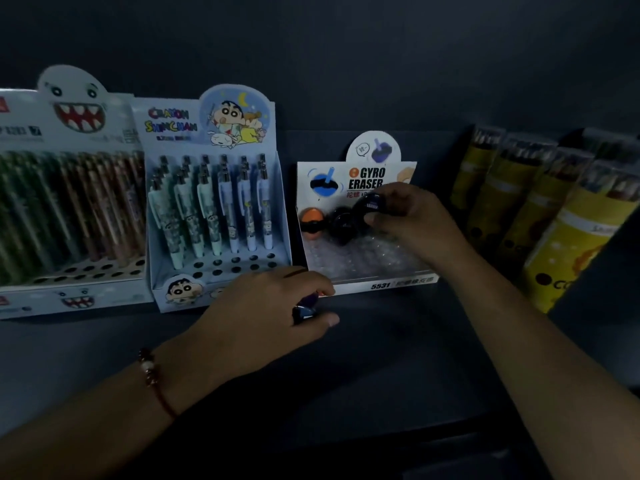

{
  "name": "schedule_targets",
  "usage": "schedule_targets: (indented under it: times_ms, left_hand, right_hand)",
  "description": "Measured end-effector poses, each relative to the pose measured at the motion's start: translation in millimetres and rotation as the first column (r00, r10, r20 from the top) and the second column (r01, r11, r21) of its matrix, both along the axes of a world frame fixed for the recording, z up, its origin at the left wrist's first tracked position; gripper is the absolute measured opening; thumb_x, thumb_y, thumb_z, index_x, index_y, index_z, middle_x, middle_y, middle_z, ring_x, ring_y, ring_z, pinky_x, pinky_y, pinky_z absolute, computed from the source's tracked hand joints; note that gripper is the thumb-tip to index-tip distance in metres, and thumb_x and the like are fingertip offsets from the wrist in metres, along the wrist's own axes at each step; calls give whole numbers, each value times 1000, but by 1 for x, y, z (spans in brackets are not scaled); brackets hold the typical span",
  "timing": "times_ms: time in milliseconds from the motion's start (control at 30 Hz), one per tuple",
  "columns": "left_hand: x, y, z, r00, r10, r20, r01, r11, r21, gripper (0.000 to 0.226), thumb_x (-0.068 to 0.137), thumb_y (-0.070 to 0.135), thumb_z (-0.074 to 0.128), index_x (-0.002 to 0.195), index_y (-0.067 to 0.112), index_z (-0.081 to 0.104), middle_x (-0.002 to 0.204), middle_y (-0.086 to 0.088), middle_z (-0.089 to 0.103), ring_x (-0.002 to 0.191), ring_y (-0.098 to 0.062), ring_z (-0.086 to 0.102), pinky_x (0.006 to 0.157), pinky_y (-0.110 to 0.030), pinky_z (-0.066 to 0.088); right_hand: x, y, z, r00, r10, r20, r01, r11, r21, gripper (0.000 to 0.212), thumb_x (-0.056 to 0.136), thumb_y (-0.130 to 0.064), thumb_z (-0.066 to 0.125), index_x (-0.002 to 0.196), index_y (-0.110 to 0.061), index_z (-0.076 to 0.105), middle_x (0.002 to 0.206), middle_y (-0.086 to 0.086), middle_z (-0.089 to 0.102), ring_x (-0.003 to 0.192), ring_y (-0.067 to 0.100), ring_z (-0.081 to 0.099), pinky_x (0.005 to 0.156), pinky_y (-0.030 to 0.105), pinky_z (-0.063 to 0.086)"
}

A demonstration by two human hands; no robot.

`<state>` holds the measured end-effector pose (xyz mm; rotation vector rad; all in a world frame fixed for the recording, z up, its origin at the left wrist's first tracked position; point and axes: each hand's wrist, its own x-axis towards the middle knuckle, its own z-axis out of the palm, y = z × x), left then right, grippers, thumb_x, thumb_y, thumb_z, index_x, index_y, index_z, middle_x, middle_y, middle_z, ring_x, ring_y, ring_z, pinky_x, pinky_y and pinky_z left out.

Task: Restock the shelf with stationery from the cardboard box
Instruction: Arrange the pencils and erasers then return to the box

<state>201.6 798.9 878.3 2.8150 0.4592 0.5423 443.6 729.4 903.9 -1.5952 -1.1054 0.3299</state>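
At the far left of the frame, the white monster-face cardboard pen display (65, 188) is cut off by the edge, its pens blurred. At the far right, the yellow cylindrical pencil tubes (568, 237) run past the edge, their print unreadable. The left hand (266, 306) hides most of a small dark blue object (306, 304) below centre; the right hand (412, 220) covers part of a dark round eraser (372, 202) and the white gyro-eraser display box (363, 237).

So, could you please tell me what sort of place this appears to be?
Probably a stationery shop's shelf: a Crayon Shinchan pen display box, a Gyro Eraser display box that the right hand is filling, and yellow packs lined up alongside.
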Motion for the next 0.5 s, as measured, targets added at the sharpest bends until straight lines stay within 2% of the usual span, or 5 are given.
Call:
schedule_targets:
  times_ms: [67,200,300,400,500]
  left_hand:
    - [-1,1,0,1000,8,2,-8,1000,-6,42,84,67,47,114,42,63,108,21,63,67,17,51,58,-3,32]
    - [-6,6,-1,1000,27,7,-26,999,-26,39,83,68,47,111,44,62,105,24,62,73,12,55,59,-4,35]
    - [-6,8,-1,1000,31,3,-31,999,-43,38,83,68,47,109,44,61,103,25,61,77,12,55,61,-5,35]
    - [-6,6,0,999,34,16,-33,998,-56,37,83,67,49,110,44,61,103,25,61,81,21,50,60,-6,33]
    - [-6,4,1,999,35,19,-33,996,-78,35,83,66,51,108,44,61,102,24,61,82,21,50,59,-6,34]
  right_hand:
    - [2,4,3,988,-23,151,34,997,-70,25,81,-8,77,98,-24,69,97,-1,71,90,11,68,88,30,55]
    - [-1,7,-14,988,2,154,11,996,-86,44,78,-6,78,90,-45,62,95,-9,67,93,9,68,87,32,56]
    - [0,7,-18,983,-14,184,32,995,-95,41,80,-4,75,89,-41,60,90,-15,66,88,0,67,79,22,53]
    - [-2,10,-20,977,-14,212,43,990,-132,33,79,-5,76,99,-29,66,91,-13,68,88,-1,66,85,24,53]
    - [-9,13,-23,957,-41,286,79,989,-123,36,79,-6,78,109,-25,69,92,-16,65,90,4,66,91,27,53]
